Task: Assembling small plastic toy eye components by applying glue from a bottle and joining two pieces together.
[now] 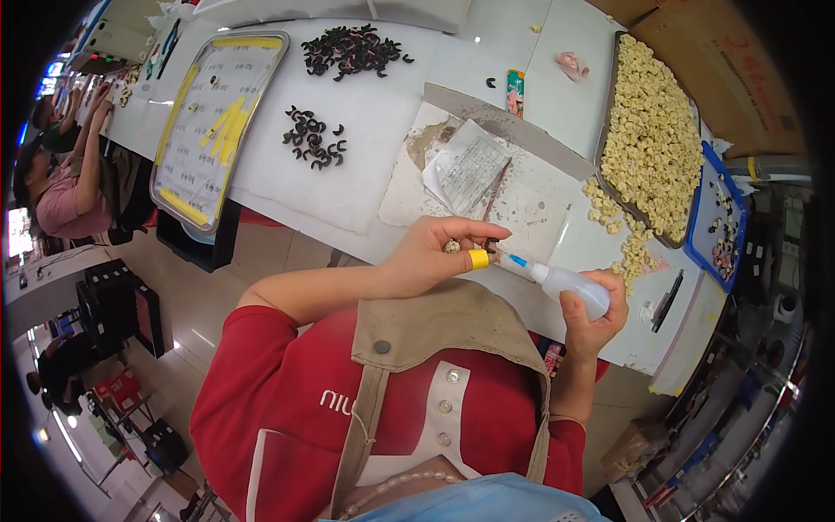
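Between pinched left fingers (470, 228): small dark piece (492, 245); right fingers (616, 291) curled round needle-tipped squeeze bottle (572, 290), tip (518, 260) near piece. Likely dispensing step; next needs steady aim.

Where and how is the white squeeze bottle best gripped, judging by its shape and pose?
Probably best to grip the squeeze bottle around its wide, rounded body, coming from the right. Its narrow blue tip points left toward the left hand, so the broad base end faces right, leaving the tip free. The right hand wraps it this way.
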Demonstrator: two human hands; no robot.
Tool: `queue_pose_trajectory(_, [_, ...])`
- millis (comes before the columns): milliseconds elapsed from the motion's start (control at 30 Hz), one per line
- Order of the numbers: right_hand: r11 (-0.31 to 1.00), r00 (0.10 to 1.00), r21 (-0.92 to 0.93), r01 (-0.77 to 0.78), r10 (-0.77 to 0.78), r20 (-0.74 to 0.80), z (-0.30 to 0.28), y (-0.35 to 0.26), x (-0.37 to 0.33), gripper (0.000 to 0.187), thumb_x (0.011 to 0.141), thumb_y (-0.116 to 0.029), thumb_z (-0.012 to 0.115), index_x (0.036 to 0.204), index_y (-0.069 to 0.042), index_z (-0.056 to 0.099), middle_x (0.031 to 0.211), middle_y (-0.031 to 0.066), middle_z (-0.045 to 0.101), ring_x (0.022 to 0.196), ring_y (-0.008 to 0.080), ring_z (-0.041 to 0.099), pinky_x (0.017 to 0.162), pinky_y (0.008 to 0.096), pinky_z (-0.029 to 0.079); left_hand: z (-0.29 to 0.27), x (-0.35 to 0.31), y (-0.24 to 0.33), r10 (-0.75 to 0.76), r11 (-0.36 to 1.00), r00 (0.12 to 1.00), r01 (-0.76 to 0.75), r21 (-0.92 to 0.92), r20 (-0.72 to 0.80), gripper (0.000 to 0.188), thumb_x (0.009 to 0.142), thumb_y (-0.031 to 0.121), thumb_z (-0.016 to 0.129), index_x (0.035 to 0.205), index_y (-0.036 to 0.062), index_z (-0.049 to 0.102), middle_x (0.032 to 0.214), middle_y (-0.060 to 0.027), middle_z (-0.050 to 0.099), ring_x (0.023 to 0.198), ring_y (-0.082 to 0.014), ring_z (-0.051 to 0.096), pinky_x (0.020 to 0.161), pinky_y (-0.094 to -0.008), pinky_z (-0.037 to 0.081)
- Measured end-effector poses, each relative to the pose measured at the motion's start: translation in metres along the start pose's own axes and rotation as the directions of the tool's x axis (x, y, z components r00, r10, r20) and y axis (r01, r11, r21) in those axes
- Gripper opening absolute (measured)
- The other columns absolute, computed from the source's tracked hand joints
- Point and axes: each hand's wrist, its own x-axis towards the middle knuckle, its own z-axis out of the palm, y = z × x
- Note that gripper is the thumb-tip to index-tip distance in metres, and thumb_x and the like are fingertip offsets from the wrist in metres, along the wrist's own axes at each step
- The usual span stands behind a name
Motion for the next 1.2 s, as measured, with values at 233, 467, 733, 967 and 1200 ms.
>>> queue_pose_trajectory(233, [0.99, 0.992, -0.08, 0.116, -0.112, 0.052, -0.003, 0.001, 0.001, 0.03, 0.066, -0.015, 0.076, 0.082, -0.002, 0.055, 0.067, 0.0045, 0.055, 0.056, 0.0107, 0.052, 0.051, 0.022, 0.041, 0.002, -0.002, 0.001, -0.02, 0.999, 1.0, 0.021, 0.029, -0.02, 0.031, 0.083, 0.004, 0.055, 0.113, 0.0048, 0.057, 0.089, -0.0026, 0.059, 0.087, -0.0075, 0.052, 0.08, -0.0223, 0.04])
queue_pose_trajectory(467, [0.992, 0.994, -0.087, 0.094, -0.088, 0.069, -0.001, 0.0, 0.001, 0.03, 0.066, -0.016, 0.076, 0.082, -0.002, 0.055, 0.068, 0.0046, 0.055, 0.056, 0.0106, 0.052, 0.05, 0.022, 0.041, 0.0, -0.002, 0.0, -0.018, 0.999, 1.0, 0.018, 0.026, -0.012, 0.031, 0.082, 0.003, 0.055, 0.113, 0.0051, 0.057, 0.092, -0.0031, 0.059, 0.089, -0.0078, 0.052, 0.081, -0.0225, 0.04])
queue_pose_trajectory(733, [0.996, 0.995, 0.087, 0.034, -0.026, -0.092, 0.004, 0.009, 0.005, 0.028, 0.072, -0.02, 0.069, 0.086, -0.002, 0.053, 0.078, 0.0025, 0.051, 0.069, 0.0091, 0.046, 0.061, 0.0215, 0.037, -0.009, 0.0, 0.001, 0.008, 1.0, 1.0, -0.008, 0.016, -0.003, 0.03, 0.082, 0.003, 0.055, 0.111, 0.0043, 0.058, 0.095, -0.0043, 0.061, 0.09, -0.0085, 0.053, 0.081, -0.0227, 0.041])
queue_pose_trajectory(967, [0.953, 0.954, 0.037, -0.299, 0.298, 0.028, 0.049, 0.024, 0.046, 0.022, 0.08, -0.019, 0.062, 0.091, -0.003, 0.052, 0.08, -0.0003, 0.049, 0.074, 0.0074, 0.045, 0.066, 0.0195, 0.037, -0.022, 0.002, 0.001, 0.045, 0.995, 0.999, -0.046, -0.089, -0.015, 0.027, 0.081, 0.004, 0.058, 0.108, 0.003, 0.059, 0.096, -0.0058, 0.061, 0.091, -0.0089, 0.054, 0.081, -0.0238, 0.042])
queue_pose_trajectory(1200, [0.954, 0.987, -0.299, -0.037, 0.081, 0.137, 0.064, 0.054, 0.059, 0.018, 0.081, -0.018, 0.062, 0.091, -0.004, 0.056, 0.087, 0.0003, 0.055, 0.077, 0.0078, 0.049, 0.068, 0.0208, 0.038, -0.027, 0.011, -0.003, -0.01, 0.938, 0.994, 0.047, -0.345, 0.109, 0.031, 0.077, 0.002, 0.062, 0.109, 0.002, 0.058, 0.092, -0.0069, 0.061, 0.088, -0.0124, 0.054, 0.075, -0.0247, 0.043])
